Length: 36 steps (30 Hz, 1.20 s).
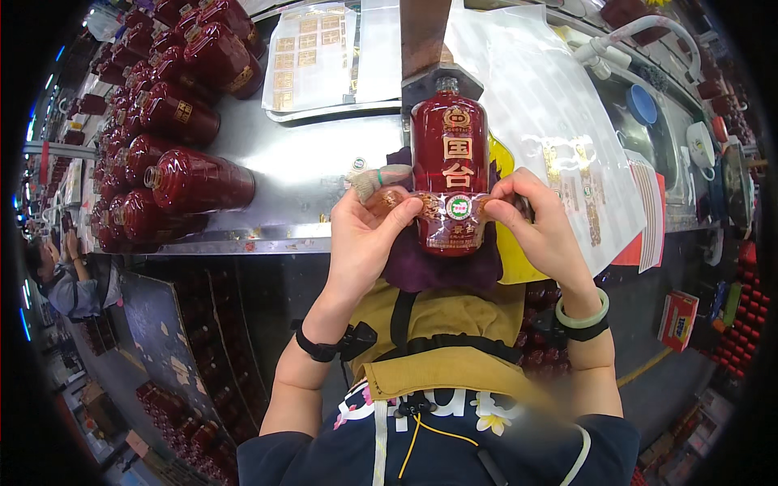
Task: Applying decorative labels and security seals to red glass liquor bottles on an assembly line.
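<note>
Head view: glossy dark-red bottle point(450, 167), neck toward far edge of metal desk point(300, 178)
Left hand point(365, 228): pinches crosswise clear strip point(459, 207), left
Right hand point(541, 220): pinches its right end

Factory workshop: massed red bottles point(201, 180), metal bench point(300, 174), label sheets point(310, 77).

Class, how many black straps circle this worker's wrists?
2: one strap behind the left hand, the other strap behind the right hand, beside a pale green bangle. None seems hidden.
</note>
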Each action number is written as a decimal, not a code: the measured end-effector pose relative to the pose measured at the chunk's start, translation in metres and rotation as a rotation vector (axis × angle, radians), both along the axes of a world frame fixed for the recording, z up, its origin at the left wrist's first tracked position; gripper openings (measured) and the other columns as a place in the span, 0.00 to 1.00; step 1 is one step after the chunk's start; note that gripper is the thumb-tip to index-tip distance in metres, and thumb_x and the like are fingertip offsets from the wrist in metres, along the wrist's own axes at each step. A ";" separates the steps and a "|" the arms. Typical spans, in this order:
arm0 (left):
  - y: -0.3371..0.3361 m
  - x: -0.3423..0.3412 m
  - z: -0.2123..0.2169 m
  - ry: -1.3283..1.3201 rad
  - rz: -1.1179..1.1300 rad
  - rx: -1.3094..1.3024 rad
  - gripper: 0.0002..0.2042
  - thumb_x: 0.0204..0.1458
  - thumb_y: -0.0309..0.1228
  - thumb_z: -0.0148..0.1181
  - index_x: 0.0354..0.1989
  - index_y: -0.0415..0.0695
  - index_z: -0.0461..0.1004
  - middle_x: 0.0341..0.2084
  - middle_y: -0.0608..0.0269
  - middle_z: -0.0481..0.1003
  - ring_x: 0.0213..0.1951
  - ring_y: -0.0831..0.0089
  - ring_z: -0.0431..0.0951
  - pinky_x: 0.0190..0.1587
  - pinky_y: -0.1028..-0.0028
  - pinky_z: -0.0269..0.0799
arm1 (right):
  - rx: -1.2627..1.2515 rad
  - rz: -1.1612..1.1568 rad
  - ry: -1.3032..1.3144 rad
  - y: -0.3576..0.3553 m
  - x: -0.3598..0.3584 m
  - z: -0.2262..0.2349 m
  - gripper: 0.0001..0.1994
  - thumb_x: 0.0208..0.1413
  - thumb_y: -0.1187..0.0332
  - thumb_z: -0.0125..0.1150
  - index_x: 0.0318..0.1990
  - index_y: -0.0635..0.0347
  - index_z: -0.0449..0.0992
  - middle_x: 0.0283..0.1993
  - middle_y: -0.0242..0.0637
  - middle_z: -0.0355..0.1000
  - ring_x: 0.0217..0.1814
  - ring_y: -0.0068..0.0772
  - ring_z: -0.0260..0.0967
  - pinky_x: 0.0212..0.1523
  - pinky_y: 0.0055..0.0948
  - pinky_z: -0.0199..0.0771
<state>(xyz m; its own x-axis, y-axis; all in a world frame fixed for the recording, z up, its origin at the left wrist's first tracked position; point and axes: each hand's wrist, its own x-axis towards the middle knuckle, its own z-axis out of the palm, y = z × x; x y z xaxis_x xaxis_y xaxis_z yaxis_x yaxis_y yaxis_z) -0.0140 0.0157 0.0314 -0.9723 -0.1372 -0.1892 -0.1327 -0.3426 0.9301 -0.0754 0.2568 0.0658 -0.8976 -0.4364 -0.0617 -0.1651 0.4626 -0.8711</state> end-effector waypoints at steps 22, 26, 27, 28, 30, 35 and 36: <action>0.001 0.000 -0.003 -0.055 -0.014 0.056 0.20 0.61 0.21 0.66 0.62 0.39 0.73 0.42 0.67 0.78 0.45 0.79 0.78 0.48 0.75 0.74 | -0.031 -0.041 -0.027 -0.006 -0.001 -0.002 0.09 0.64 0.68 0.66 0.39 0.65 0.77 0.37 0.37 0.72 0.38 0.31 0.67 0.42 0.29 0.68; 0.000 0.000 -0.002 -0.076 -0.023 0.044 0.22 0.61 0.21 0.66 0.64 0.39 0.71 0.44 0.66 0.77 0.47 0.77 0.77 0.54 0.73 0.75 | -0.023 -0.049 -0.061 -0.005 -0.001 -0.001 0.09 0.64 0.68 0.66 0.39 0.66 0.77 0.36 0.37 0.72 0.37 0.30 0.67 0.42 0.29 0.68; 0.000 0.001 -0.001 -0.077 -0.023 0.043 0.22 0.61 0.21 0.66 0.64 0.39 0.71 0.44 0.66 0.77 0.47 0.77 0.77 0.54 0.73 0.75 | -0.028 -0.047 -0.054 -0.006 -0.001 -0.001 0.09 0.64 0.68 0.66 0.39 0.66 0.77 0.36 0.37 0.72 0.37 0.30 0.67 0.41 0.29 0.68; 0.001 0.001 -0.001 -0.054 -0.015 0.011 0.23 0.62 0.21 0.65 0.65 0.39 0.69 0.46 0.64 0.77 0.49 0.76 0.77 0.55 0.72 0.75 | -0.033 -0.044 -0.047 -0.006 -0.001 -0.002 0.09 0.64 0.68 0.67 0.39 0.66 0.77 0.36 0.37 0.72 0.36 0.30 0.67 0.41 0.29 0.68; 0.001 0.000 -0.004 -0.031 -0.009 -0.021 0.25 0.62 0.21 0.65 0.67 0.39 0.68 0.49 0.62 0.76 0.51 0.75 0.77 0.57 0.72 0.75 | -0.030 -0.048 -0.059 -0.007 -0.001 0.000 0.09 0.64 0.68 0.67 0.39 0.66 0.77 0.36 0.37 0.72 0.36 0.30 0.67 0.40 0.29 0.68; 0.003 -0.003 -0.004 0.087 0.029 -0.355 0.31 0.62 0.25 0.65 0.73 0.38 0.60 0.66 0.52 0.69 0.68 0.65 0.68 0.72 0.61 0.60 | -0.014 -0.043 -0.047 -0.005 -0.001 -0.001 0.09 0.64 0.67 0.67 0.39 0.66 0.77 0.36 0.37 0.72 0.36 0.29 0.67 0.41 0.29 0.68; 0.007 -0.003 0.000 0.085 0.021 -0.308 0.34 0.60 0.30 0.69 0.73 0.38 0.60 0.66 0.50 0.68 0.70 0.62 0.65 0.74 0.59 0.56 | -0.032 -0.052 -0.063 -0.005 -0.001 -0.002 0.09 0.64 0.68 0.67 0.40 0.66 0.77 0.36 0.37 0.72 0.37 0.30 0.67 0.41 0.29 0.68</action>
<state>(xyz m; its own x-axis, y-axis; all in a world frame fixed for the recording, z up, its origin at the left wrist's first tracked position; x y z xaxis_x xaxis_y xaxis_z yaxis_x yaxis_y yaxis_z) -0.0172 0.0226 0.0309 -0.9792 -0.1957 -0.0540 -0.0460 -0.0449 0.9979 -0.0767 0.2520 0.0640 -0.9137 -0.3923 -0.1057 -0.0860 0.4410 -0.8934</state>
